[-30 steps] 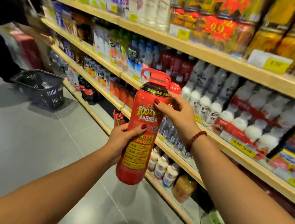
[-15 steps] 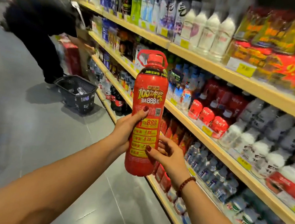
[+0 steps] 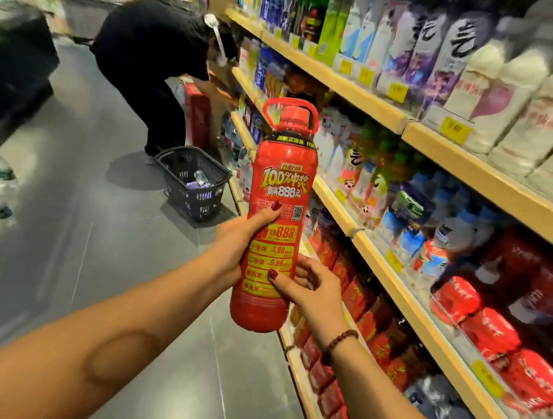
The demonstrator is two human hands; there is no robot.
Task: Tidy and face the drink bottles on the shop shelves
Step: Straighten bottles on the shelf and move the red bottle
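Red bottle is held upright in the aisle, off the shelves; long axis vertical, cap and loop handle up, printed label faced toward the camera. Left hand grip is wrapped around mid-body from the left, thumb on the label. Right hand grip is clasped on the lower label from the right. Glossy plastic body, cylindrical. Wooden shelves of blurred bottles are seen at right. Dark mesh basket sits on the grey floor beyond, beside a bent person in black.
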